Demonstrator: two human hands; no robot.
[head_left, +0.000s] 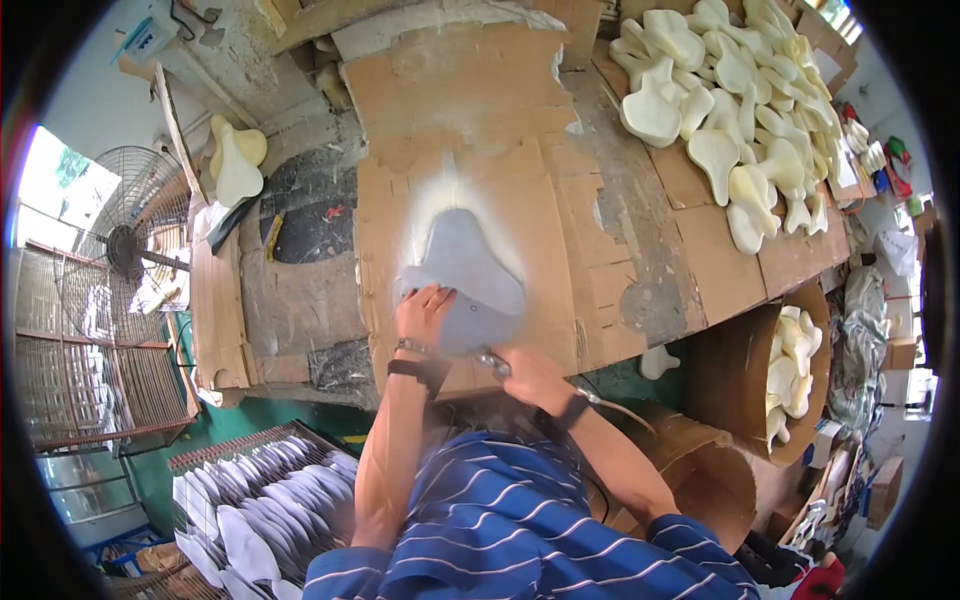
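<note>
A grey saddle-shaped piece (465, 252) lies on the cardboard-covered bench in front of me, its narrow end pointing away. Across its near half runs an edge, a fold or a second grey layer; I cannot tell which. My left hand (424, 318) grips the grey piece at its near left side, fingers bent over it. In my right hand (532, 378) is a metal spray gun (490, 362), held close to the piece's near edge, with a hose (615, 405) trailing behind. Pale overspray surrounds the piece on the cardboard (555, 200).
Cream saddle-shaped foam pieces (715, 150) are heaped at the far right, with more in a cardboard drum (700, 395) below. Two cream pieces (238, 165) rest at the far left near a wire-cage fan (122, 248). Several grey pieces (265, 500) fill a wire rack at lower left.
</note>
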